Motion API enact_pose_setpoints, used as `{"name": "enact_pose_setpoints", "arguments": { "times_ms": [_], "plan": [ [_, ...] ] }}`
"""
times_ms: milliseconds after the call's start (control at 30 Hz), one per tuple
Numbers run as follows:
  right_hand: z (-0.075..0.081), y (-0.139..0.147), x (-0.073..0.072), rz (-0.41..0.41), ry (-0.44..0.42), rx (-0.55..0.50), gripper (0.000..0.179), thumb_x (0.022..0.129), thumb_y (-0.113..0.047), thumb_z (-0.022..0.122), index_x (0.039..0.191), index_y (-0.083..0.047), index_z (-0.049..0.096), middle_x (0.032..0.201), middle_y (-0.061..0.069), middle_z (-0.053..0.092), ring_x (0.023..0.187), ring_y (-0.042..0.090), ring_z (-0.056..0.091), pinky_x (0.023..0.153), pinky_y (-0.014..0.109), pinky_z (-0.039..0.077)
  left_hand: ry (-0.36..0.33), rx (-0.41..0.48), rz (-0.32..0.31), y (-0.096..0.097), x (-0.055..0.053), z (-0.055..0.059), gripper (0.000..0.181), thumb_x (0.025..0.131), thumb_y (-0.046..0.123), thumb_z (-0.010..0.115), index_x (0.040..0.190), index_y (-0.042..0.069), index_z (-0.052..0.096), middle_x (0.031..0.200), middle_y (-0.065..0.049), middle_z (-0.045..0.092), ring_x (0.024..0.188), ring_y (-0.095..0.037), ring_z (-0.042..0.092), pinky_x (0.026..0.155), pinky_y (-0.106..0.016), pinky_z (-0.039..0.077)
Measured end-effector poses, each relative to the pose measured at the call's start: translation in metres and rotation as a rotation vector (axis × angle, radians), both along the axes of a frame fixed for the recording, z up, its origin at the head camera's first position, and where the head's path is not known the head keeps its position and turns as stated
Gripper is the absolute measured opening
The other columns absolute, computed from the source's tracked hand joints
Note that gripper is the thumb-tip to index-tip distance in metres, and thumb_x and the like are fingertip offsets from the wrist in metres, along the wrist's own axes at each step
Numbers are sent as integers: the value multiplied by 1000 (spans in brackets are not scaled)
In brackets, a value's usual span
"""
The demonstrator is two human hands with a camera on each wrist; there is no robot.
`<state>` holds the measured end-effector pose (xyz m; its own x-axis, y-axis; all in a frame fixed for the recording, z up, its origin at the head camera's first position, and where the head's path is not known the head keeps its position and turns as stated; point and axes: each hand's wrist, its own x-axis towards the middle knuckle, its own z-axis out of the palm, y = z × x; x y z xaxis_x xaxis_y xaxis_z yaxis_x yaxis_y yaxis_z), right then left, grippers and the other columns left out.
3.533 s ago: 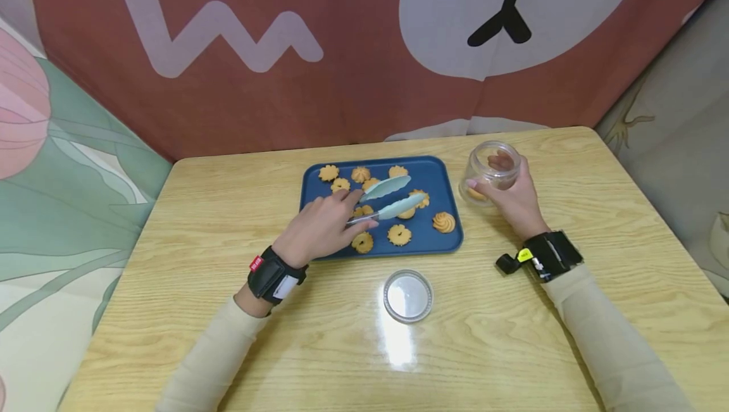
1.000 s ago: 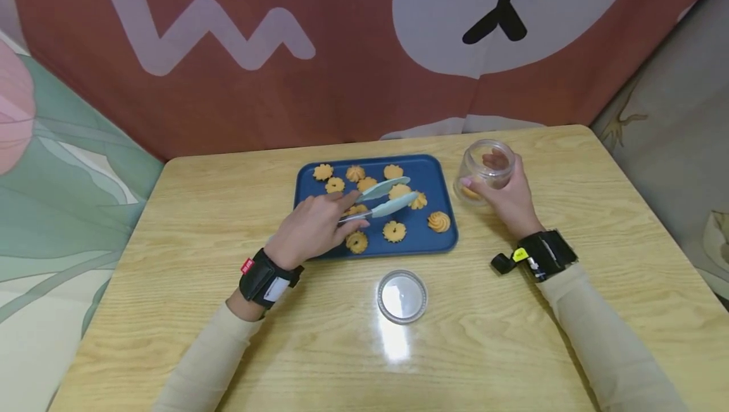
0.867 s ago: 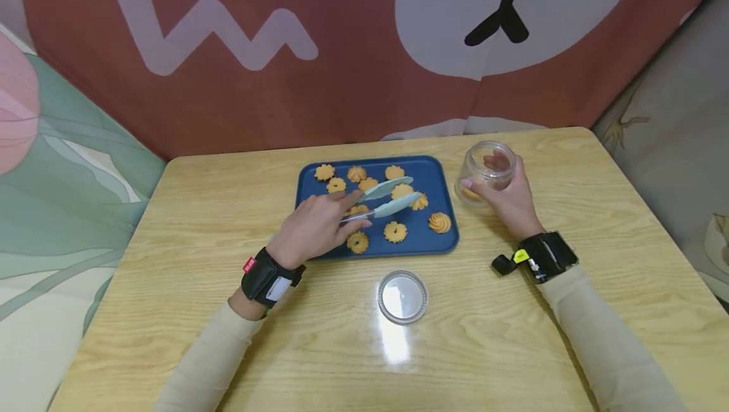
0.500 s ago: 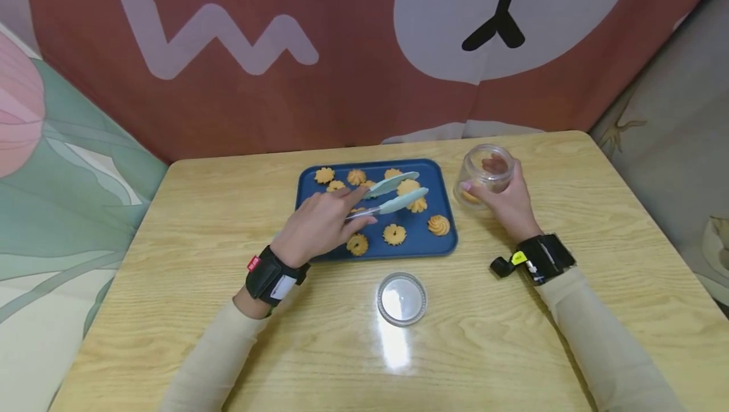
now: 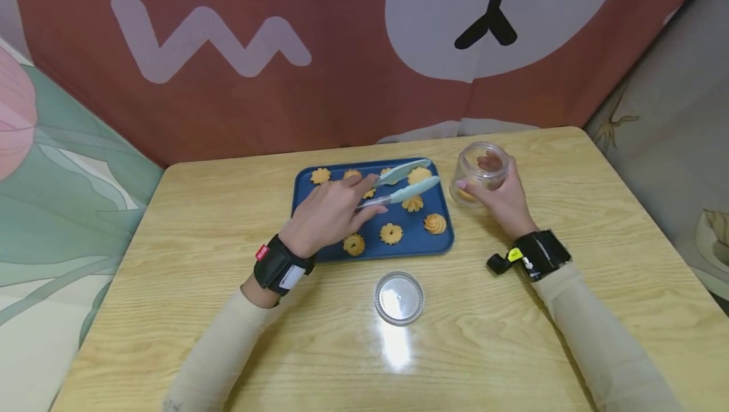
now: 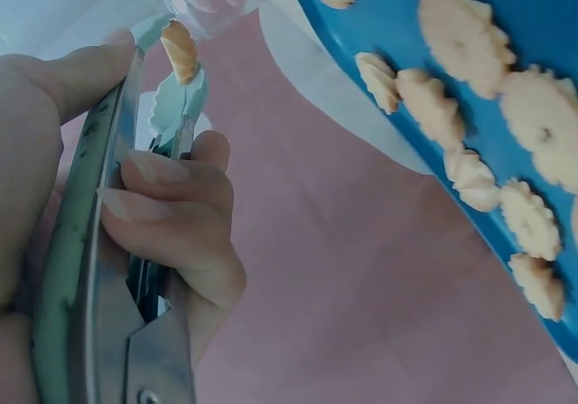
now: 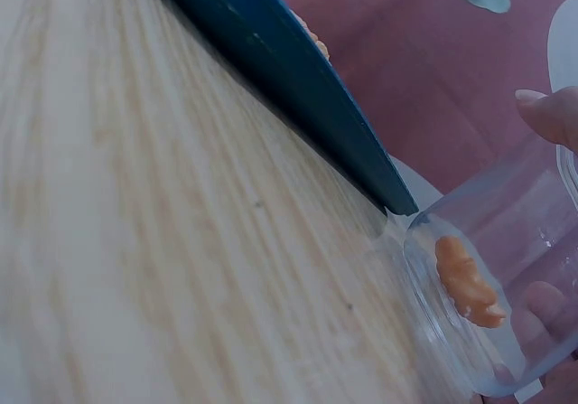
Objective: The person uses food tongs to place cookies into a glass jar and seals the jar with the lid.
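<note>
My left hand (image 5: 330, 212) grips kitchen tongs (image 5: 416, 190) with pale blue scalloped tips, above the blue tray (image 5: 418, 245). A round cookie (image 6: 180, 51) is held between the tong tips, raised over the tray's right end and close to the jar. My right hand (image 5: 505, 203) holds a clear jar (image 5: 480, 171), thumb on the near side and fingers round the far side. The jar's mouth faces up, open. At its bottom lies a cookie (image 7: 467, 282). Several flower-shaped cookies (image 5: 391, 233) lie spread on the tray, some hidden behind my left hand.
A round clear lid (image 5: 398, 298) lies on the wooden table (image 5: 484, 349) in front of the tray. A swirled cookie (image 5: 435, 223) sits near the tray's right edge. Behind the table hangs a reddish-brown printed cloth (image 5: 353, 95).
The tongs were low over the tray around a cookie; my left hand has lifted that cookie up and to the right, towards the jar. My right hand and the jar stay in place.
</note>
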<state>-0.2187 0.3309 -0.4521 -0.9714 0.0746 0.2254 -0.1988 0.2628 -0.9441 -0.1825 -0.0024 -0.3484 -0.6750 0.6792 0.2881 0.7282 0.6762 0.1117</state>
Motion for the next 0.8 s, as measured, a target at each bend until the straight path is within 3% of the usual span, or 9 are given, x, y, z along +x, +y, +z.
{"name": "enact_pose_setpoints", "arguments": {
  "times_ms": [233, 567, 800],
  "plan": [
    [2, 2, -2, 3, 19, -21, 84, 75, -22, 81, 141, -16, 29, 135, 12, 43, 122, 20, 40, 104, 48, 25, 30, -48, -14, 20, -6, 11, 58, 93, 49, 52, 133, 7, 51, 84, -4, 62, 45, -6, 43, 38, -23, 37],
    [-4, 2, -2, -8, 10, -32, 83, 73, -22, 82, 140, -21, 31, 134, 12, 45, 121, 19, 40, 101, 48, 25, 37, -61, -20, 48, -15, 15, 60, 93, 54, 49, 135, 11, 49, 89, 0, 58, 49, -3, 44, 42, -20, 39],
    [-3, 2, 0, -6, 13, -18, 83, 74, -23, 82, 139, -28, 31, 137, 10, 41, 122, 20, 35, 101, 51, 24, 54, -94, -25, 65, -17, 18, 58, 94, 52, 48, 135, 11, 48, 80, 3, 52, 50, -5, 44, 42, -20, 38]
  ]
}}
